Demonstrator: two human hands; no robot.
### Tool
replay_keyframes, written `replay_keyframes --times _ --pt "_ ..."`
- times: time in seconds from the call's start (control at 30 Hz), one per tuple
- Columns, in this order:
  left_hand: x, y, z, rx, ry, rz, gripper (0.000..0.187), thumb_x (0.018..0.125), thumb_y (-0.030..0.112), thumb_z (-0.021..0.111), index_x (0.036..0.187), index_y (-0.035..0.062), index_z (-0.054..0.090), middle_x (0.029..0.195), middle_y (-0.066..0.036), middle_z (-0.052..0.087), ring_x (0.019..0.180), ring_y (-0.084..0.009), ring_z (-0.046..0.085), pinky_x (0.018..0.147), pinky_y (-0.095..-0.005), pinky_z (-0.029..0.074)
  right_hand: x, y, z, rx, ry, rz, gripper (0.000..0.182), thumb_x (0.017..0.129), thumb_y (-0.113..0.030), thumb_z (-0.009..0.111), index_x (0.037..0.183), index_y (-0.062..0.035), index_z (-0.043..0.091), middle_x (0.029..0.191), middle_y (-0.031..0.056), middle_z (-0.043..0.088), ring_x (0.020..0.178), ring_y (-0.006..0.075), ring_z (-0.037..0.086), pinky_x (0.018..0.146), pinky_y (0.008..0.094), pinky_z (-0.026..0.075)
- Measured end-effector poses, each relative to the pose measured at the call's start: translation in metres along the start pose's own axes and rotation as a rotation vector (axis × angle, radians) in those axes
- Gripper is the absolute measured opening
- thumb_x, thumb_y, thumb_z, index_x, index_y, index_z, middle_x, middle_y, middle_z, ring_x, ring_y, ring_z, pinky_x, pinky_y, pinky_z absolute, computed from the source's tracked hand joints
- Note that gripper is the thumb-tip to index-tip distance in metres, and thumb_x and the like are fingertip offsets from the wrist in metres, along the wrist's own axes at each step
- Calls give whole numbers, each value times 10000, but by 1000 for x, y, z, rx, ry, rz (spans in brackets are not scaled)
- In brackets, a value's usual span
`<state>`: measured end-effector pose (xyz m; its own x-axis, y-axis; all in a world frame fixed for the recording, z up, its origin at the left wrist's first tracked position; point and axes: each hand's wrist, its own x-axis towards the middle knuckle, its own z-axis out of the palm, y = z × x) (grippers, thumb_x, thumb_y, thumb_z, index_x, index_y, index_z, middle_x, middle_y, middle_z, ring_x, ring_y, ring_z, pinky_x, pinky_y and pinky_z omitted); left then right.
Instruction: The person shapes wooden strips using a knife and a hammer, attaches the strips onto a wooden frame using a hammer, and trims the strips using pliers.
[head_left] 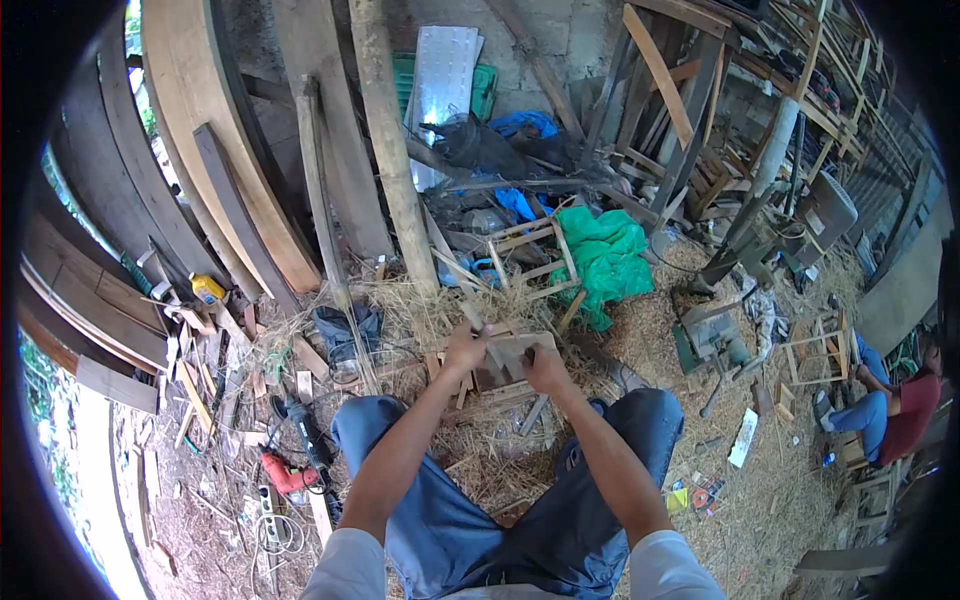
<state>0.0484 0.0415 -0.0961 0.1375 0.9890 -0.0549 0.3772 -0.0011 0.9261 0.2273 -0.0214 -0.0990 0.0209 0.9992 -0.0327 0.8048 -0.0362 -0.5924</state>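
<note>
Between my knees, a small flat wooden board point(508, 352) rests low over the shavings. My left hand point(465, 351) is closed at the board's left side, around what looks like a narrow wooden strip point(468, 308) that slants up and away from it. My right hand point(545, 369) lies at the board's right edge, with its fingers curled together. Whatever it holds, if anything, is too small to make out. A few thin wood pieces point(535, 412) lie just below the board.
A red power tool point(287, 474) and an angle grinder point(305, 430) lie left of my legs. Ahead are a wooden frame point(530, 255), a green sheet point(603, 255) and an upright pole point(390, 150). Planks point(215, 130) lean at left. Another person point(895, 410) sits at far right.
</note>
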Motion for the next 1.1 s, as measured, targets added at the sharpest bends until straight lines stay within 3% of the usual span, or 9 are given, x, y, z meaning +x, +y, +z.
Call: replay_keyframes --times 0.1,0.3,0.4,0.5,0.63,0.77,0.9,0.97,1.1 --pt "1 14 -6 -126 -44 -172 392 865 312 617 939 -67 551 835 -144 629 769 -209 638 600 -337 527 -5 -14 -22 181 12 -4 383 814 -355 603 897 18 579 789 233 616 777 395 600 666 436 474" --pt "39 6 -5 -692 -4 -414 401 908 233 552 1191 -24 429 1115 -143 552 971 -244 586 811 -368 495 12 5 -27 302 -47 36 364 730 -300 712 881 9 592 750 190 612 733 330 610 646 410 458" --pt "70 -4 7 -778 34 -430 388 899 191 551 1170 -34 388 1071 -164 529 881 -254 618 696 -315 545 57 17 -29 310 -65 87 331 724 -253 712 886 14 603 719 170 619 683 278 610 627 384 455" --pt "107 -27 26 -744 -71 -328 422 873 202 587 1166 -36 398 1045 -169 551 822 -251 633 621 -316 521 109 50 -13 255 51 56 260 748 -205 691 868 12 610 690 138 621 641 234 605 608 347 454" --pt "98 -20 69 199 561 -229 442 864 188 600 1215 -22 432 1032 -172 568 832 -234 591 702 -369 477 109 93 -3 340 432 94 234 771 -195 674 866 10 610 727 130 634 658 218 621 624 337 470" --pt "44 1 119 10 19 109 279 893 209 541 1106 30 533 902 -162 617 776 -251 612 717 -360 472 57 153 14 421 470 548 246 757 -199 668 867 16 618 744 151 642 720 246 643 668 383 486" --pt "-33 -17 201 44 -220 188 114 844 63 526 929 -9 553 723 -172 588 649 -298 590 627 -361 479 1 218 67 157 286 515 266 738 -215 689 881 0 626 736 152 639 718 254 640 670 390 483" --pt "-49 -80 245 31 -277 23 139 828 31 475 943 25 553 780 -166 616 675 -293 605 650 -367 480 -12 228 74 349 110 525 266 738 -240 658 878 -14 649 785 206 645 794 363 624 686 420 473" --pt "-48 -138 279 16 -332 -430 277 820 36 440 1072 66 549 877 -170 624 795 -286 609 715 -379 473 -12 264 119 457 127 636 250 709 -171 662 928 -51 661 811 186 651 799 331 641 682 395 484"
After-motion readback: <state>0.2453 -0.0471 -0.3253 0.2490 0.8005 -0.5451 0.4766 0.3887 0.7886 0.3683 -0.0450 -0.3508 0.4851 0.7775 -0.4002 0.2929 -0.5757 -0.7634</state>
